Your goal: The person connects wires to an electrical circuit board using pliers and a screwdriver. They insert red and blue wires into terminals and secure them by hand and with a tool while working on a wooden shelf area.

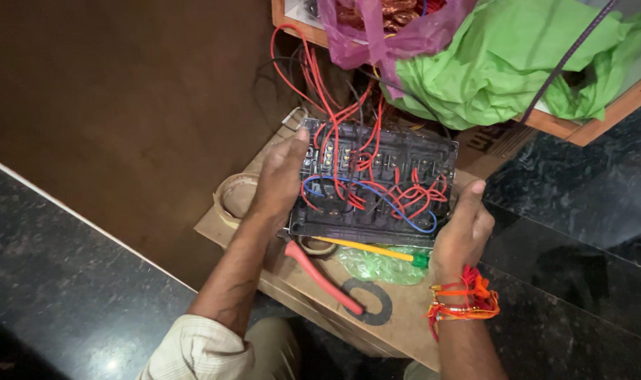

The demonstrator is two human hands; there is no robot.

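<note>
A flattened brown cardboard box (405, 309) lies on the dark floor under the work, its far flap at the upper right bearing dark printing. On it, near the lower middle, sits a crumpled clear-green plastic wrapper (376, 266). Higher up, on a wooden-edged surface, a purple plastic bag (390, 32) holds reddish contents, just beside a large bright green plastic bag (503, 63). No screens or signs show.
</note>
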